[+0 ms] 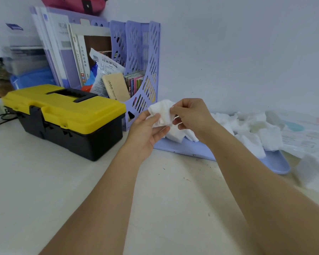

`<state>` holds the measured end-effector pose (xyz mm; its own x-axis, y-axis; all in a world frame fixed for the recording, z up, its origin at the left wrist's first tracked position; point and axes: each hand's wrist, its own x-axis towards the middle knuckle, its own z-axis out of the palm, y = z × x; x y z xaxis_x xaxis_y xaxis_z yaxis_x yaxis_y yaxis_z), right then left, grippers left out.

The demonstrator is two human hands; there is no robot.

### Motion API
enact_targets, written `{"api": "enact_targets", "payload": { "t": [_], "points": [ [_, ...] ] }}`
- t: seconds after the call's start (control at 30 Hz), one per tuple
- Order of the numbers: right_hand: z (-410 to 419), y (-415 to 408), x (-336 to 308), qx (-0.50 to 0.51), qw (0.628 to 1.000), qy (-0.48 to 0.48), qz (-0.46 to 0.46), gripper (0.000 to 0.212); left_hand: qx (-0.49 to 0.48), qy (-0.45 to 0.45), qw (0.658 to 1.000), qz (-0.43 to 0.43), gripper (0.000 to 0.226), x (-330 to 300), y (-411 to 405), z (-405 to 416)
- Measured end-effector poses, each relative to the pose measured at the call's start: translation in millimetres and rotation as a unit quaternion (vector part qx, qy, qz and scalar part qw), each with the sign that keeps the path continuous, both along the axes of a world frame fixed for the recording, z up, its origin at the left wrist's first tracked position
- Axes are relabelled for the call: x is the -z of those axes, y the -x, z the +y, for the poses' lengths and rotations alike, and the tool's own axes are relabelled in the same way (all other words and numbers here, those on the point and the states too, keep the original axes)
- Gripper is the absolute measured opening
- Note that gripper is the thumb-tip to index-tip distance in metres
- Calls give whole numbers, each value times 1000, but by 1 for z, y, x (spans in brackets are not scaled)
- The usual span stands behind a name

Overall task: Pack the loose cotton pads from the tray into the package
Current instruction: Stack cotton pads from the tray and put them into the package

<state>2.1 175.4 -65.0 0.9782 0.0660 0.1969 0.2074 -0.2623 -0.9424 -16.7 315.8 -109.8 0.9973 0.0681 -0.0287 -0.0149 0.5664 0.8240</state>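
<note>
A small stack of white cotton pads (161, 113) is held in the air above the left end of a lilac tray (184, 149). My left hand (145, 131) grips the stack from below and left. My right hand (190, 115) pinches its right edge with thumb and fingers. Several more loose cotton pads (254, 129) lie heaped on the tray behind my right forearm. A clear plastic package (306, 133) with pale printing lies at the far right, beside the tray; its opening cannot be made out.
A yellow and black toolbox (66, 115) stands at the left. Behind it, a lilac file rack (145, 70) with books, a bag and a tan box stands against the wall. A grey pad-like thing (310, 167) lies blurred at the right edge.
</note>
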Motion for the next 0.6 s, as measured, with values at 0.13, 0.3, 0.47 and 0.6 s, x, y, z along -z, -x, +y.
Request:
{"api": "enact_targets", "payload": {
  "t": [0.13,0.3,0.47,0.6],
  "points": [
    [1,-1,8,16,996,79,-43,5,0,-38,999,3,22,2,1,-6],
    [-1,-7,11,21,982,144,-118,19,35,-40,999,-9,20,0,3,-6],
    [4,-9,16,36,972,181,-143,33,-20,-39,999,-16,20,4,-1,-6],
    [0,-11,11,145,980,-27,-137,28,-148,-25,989,9,13,3,-9,-1]
  ]
}}
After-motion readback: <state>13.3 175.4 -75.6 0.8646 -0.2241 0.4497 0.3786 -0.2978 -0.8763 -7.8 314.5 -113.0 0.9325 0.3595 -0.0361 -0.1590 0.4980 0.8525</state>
